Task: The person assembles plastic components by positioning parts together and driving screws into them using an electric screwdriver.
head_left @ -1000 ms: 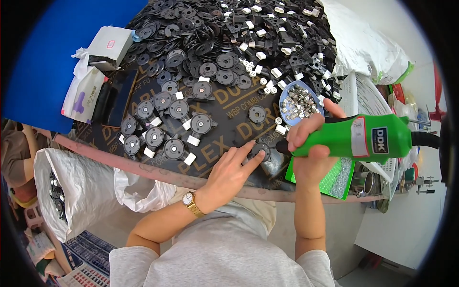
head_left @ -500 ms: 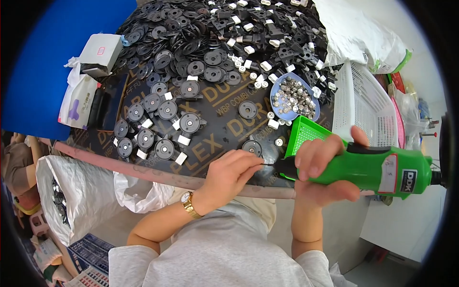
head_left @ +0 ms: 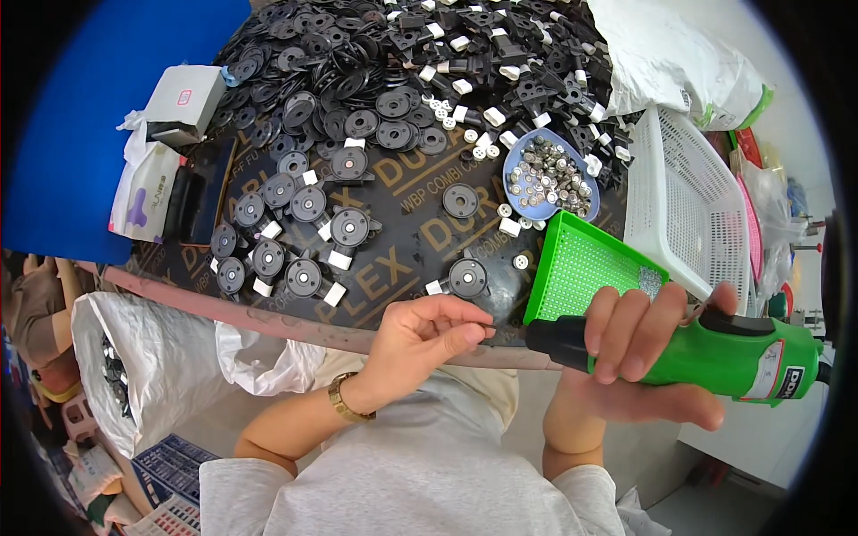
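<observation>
My right hand (head_left: 639,362) is wrapped round a green electric screwdriver (head_left: 737,357), whose black nose points left. My left hand (head_left: 424,338) pinches thumb and forefinger together just left of that nose; anything between the fingertips is too small to make out. Beyond the left fingertips lies a round black plastic part (head_left: 467,278) with a white end piece (head_left: 434,288). Behind it is a lone black disc (head_left: 460,201). A green perforated tray (head_left: 585,268) holding tiny metal bits, probably screws, sits beyond the screwdriver.
Several disc-and-arm pieces (head_left: 305,279) lie on the left of the dark table. A blue dish (head_left: 536,207) holds small metal parts. Heaped black discs (head_left: 308,54) and black parts with white ends fill the back. A white basket (head_left: 652,170) stands right; a white sack (head_left: 170,357) sits below the left edge.
The screwdriver and my right hand have moved right and slightly nearer, away from my left fingertips. My left hand has dropped slightly, uncovering the nearest black part's white end and more of the green tray.
</observation>
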`<action>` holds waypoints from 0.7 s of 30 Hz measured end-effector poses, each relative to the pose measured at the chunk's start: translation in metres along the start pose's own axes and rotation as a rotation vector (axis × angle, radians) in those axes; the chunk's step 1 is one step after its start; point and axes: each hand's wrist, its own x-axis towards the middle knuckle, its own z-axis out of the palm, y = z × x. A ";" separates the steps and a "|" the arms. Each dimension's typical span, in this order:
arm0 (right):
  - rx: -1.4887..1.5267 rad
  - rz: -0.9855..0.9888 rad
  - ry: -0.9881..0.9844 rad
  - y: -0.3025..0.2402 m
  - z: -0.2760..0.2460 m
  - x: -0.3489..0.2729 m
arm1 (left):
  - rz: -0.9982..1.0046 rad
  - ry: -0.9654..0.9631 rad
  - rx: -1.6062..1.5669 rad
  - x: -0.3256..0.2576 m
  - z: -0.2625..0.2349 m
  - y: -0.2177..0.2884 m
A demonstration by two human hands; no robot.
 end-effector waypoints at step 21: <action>-0.527 0.121 -0.038 0.054 -0.026 -0.014 | 0.542 0.213 1.331 0.030 -0.019 -0.012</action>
